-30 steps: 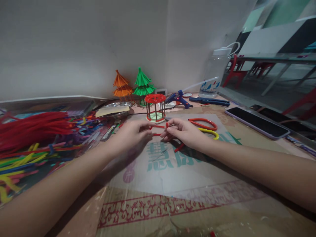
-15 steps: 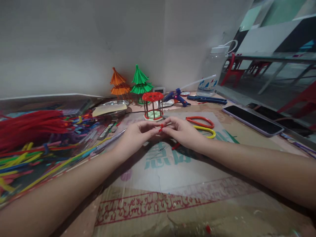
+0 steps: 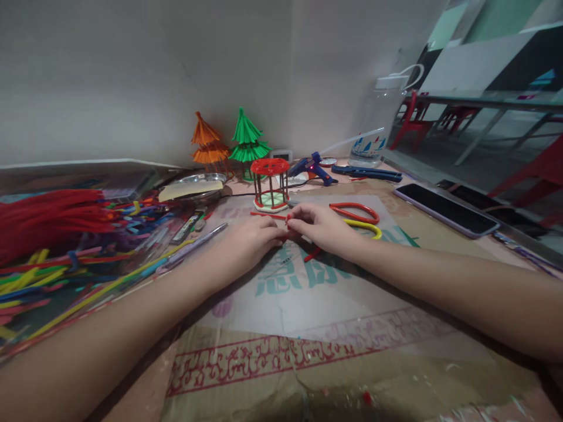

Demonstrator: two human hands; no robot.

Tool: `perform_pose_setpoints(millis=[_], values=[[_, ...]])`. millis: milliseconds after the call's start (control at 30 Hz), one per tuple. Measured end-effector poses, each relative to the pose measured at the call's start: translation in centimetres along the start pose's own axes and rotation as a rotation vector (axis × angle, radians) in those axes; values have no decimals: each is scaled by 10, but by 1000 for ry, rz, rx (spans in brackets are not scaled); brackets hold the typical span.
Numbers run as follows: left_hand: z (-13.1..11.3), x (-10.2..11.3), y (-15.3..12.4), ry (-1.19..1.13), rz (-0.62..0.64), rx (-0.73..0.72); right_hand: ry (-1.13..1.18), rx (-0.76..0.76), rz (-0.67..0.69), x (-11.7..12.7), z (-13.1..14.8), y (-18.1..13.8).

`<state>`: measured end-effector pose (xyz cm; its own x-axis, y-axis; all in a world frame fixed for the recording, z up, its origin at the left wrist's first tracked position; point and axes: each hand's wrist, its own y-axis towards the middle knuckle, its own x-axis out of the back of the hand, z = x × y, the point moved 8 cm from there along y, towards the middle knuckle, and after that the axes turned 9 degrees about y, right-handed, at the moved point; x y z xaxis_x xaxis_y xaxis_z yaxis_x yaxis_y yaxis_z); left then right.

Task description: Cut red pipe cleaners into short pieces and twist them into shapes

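A short bent piece of red pipe cleaner (image 3: 288, 218) is pinched between the thumb and fingers of my right hand (image 3: 320, 227). My left hand (image 3: 250, 240) is palm down just left of it, fingers curled together and fingertips close to the right hand's; what they hold, if anything, is hidden. A straight red pipe cleaner strip (image 3: 268, 215) lies on the sheet behind my left fingers. Beyond stands a small pavilion frame (image 3: 270, 184) with a red ring top, dark posts and a pale green base. Pliers with red and yellow handles (image 3: 355, 210) lie partly behind my right hand.
Orange (image 3: 206, 140) and green (image 3: 248, 138) tiered roof models stand against the wall. To their right are a glue gun (image 3: 314, 169), a blue tool (image 3: 367, 173), a water bottle (image 3: 372, 126) and a phone (image 3: 446, 209). Coloured pipe cleaners (image 3: 48, 225) fill the left side, near a metal dish (image 3: 211, 180).
My left hand has let go of the small red piece and turned palm down, slightly lower. The right hand keeps its pinch. The red strip behind my left fingers now shows.
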<state>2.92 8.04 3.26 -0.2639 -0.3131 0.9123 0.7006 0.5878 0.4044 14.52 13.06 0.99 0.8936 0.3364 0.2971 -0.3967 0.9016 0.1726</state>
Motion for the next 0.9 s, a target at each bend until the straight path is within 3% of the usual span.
perform_pose_setpoints(millis=[167,333,567,767,900], values=[[1,-15,2,99,26,-14,47,1,22,-5,1,0],[9,-7,0,186,21,72,124,-21,33,-6,-4,-1],[24,5,-4,-94,-14,336,-209,67,71,-4,5,-3],[21,-3,-3,-66,56,267,-396,147,89,-5,14,-4],[9,-3,-1,31,89,103,-438,167,82,-5,16,-3]])
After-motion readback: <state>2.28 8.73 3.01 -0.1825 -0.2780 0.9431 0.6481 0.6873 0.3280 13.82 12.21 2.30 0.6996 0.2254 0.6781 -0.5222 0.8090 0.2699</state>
